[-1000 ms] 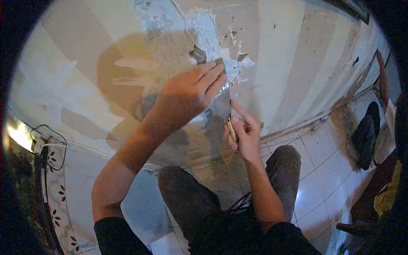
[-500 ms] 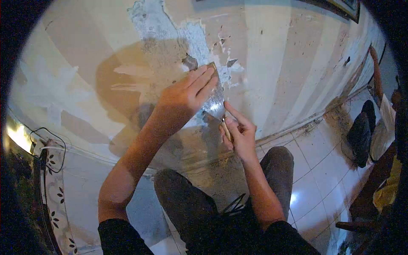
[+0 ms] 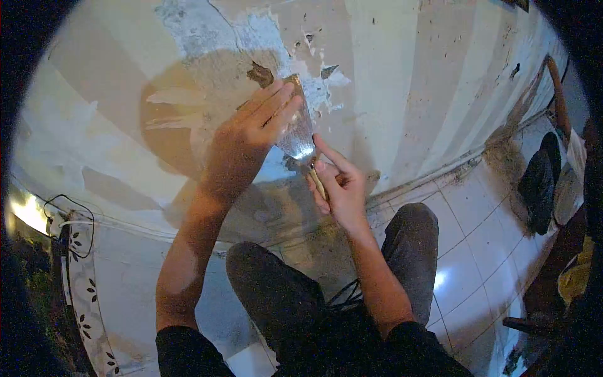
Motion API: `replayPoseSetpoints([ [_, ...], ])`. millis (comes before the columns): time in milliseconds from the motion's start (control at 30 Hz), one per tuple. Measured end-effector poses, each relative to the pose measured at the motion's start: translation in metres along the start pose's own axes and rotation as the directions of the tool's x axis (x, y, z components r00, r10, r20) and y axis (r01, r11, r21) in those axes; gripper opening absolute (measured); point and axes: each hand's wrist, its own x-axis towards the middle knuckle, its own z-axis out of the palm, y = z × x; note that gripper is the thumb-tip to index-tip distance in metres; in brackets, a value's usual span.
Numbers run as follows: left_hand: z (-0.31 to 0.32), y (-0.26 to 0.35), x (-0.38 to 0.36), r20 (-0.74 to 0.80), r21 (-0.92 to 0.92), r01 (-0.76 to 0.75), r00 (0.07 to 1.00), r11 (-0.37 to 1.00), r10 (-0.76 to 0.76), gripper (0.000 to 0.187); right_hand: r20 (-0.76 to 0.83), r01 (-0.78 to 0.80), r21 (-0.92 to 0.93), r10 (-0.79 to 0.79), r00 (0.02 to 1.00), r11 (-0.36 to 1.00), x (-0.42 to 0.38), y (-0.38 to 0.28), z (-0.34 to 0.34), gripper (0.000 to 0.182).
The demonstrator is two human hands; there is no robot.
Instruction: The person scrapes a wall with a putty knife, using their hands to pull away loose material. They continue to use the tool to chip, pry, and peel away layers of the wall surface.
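A scraper (image 3: 298,135) with a wide metal blade and a pale handle lies against the peeling wall (image 3: 389,81). My right hand (image 3: 344,188) grips its handle, with the index finger stretched along the blade's lower edge. My left hand (image 3: 248,129) lies flat on the blade, its fingers stretched out toward the upper edge and covering part of it. Around the blade, paint has come away and left a bluish-white bare patch (image 3: 260,38). Just above my left fingertips is a dark chipped hole (image 3: 259,74).
Debris lies along the wall's foot on the tiled floor (image 3: 468,251). At left are a black cable (image 3: 94,220) and a bright light (image 3: 28,210). Another person's arm (image 3: 556,94) reaches to the wall at far right, near dark clothing (image 3: 537,188).
The view has shifted, so wall, hands and scraper all sit further up and left in it. Against the wall, the blade and both hands have hardly moved.
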Motion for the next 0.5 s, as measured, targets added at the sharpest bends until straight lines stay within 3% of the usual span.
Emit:
replayPoseSetpoints([
  [133, -0.005, -0.002, 0.006, 0.058, 0.009, -0.02, 0.998, 1.0, 0.019, 0.04, 0.036, 0.039, 0.004, -0.04, 0.999, 0.999, 0.007, -0.003, -0.012, 0.038],
  [233, -0.006, -0.005, 0.012, -0.007, 0.087, -0.025, 1.0, 0.996, 0.025, 0.041, 0.091, -0.019, 0.001, 0.019, 0.996, 1.0, 0.016, -0.011, -0.016, 0.039],
  [333, -0.014, -0.007, 0.017, 0.028, 0.102, -0.018, 0.999, 0.995, 0.016, 0.041, 0.092, 0.03, 0.073, -0.036, 0.995, 0.997, 0.014, -0.018, -0.008, 0.039],
  [400, -0.01, -0.007, 0.011, 0.048, 0.116, -0.03, 0.999, 0.993, 0.025, 0.041, 0.076, 0.024, -0.038, -0.021, 0.997, 0.999, 0.009, -0.012, -0.007, 0.04],
  [500, -0.01, -0.007, 0.012, 0.055, 0.101, -0.019, 0.998, 0.995, 0.013, 0.041, 0.096, 0.174, -0.085, -0.165, 0.982, 0.981, 0.0, 0.003, -0.006, 0.041],
])
